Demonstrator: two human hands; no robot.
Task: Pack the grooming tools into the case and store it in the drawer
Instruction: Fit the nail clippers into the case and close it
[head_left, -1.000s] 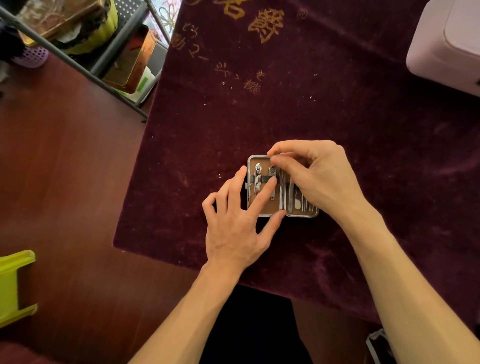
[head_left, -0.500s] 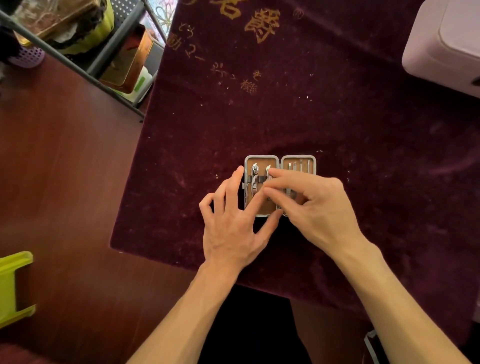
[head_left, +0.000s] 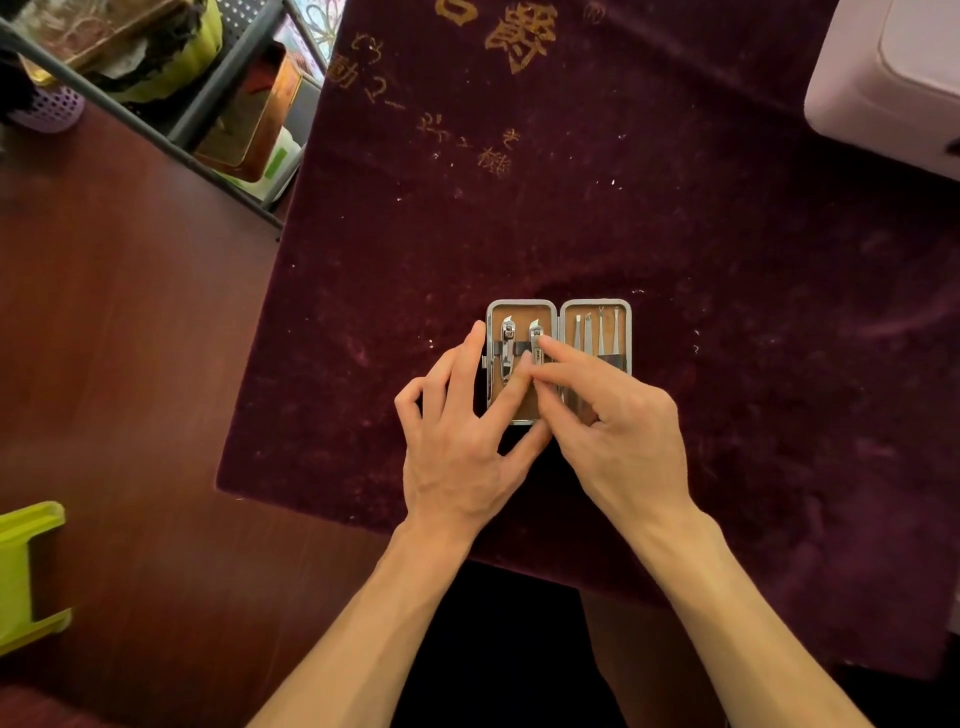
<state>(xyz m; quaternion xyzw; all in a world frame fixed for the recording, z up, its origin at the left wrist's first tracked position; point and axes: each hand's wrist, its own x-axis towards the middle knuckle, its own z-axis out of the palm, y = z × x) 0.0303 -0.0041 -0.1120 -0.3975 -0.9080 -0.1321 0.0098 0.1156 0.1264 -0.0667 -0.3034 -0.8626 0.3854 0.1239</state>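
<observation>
At frame centre on the maroon velvet desk cloth (head_left: 727, 364), the open silver-framed, tan-lined case (head_left: 524, 312) is steadied by the flat, released left hand (head_left: 457, 452) while the right hand (head_left: 618, 436) pinches the second steel nail clipper (head_left: 535, 338); it should slide squarely under the strap.

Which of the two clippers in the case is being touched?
The right-hand clipper, next to the hinge: the right hand has fingertips on it. The left clipper sits untouched under the strap.

Dark maroon velvet cloth (head_left: 675, 208) over reddish-brown wooden table (head_left: 130, 338), metal wire rack (head_left: 156, 119) beyond the corner.
</observation>
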